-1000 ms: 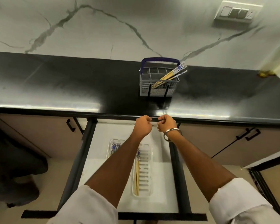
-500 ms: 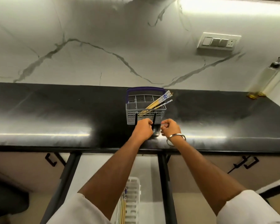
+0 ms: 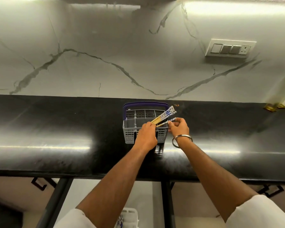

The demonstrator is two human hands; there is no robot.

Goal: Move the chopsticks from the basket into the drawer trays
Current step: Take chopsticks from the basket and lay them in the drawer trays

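Both forearms are extending fwd over the black counter, sleeves white, rolled near the elbows.

L hand: lying knuckles-up against the front of the grey basket, fingers curling over the near rim toward the yellow shafts of the chopsticks. Fingertips are hidden behind the knuckles; cannot tell whether they are actually gripping a stick or only touching the bundle.

R hand: sitting just beside the basket's right corner, palm turned left, steel bangle hanging at the wrist. Thumb and forefinger are pinching the patterned upper end of the single chopstick, which is lying lower than the rest and pointing up-right.

Chopsticks: remaining bundle is leaning diagonally in the basket, yellow shafts low-left by the L hand, blue-and-white tops sticking out past the upper right rim, above and just clear of the R hand's fingers. Exact count unclear.

Basket: standing upright on the counter mid-frame, purple handle arching at its far side, divider grid visible inside.

Drawer: standing open below the counter edge, between the two forearms. White tray partly showing at bottom edge, w/ blue-patterned chopstick ends beside it; most of it is out of view.

Wall: white marble w/ grey veins, switch plate upper right.
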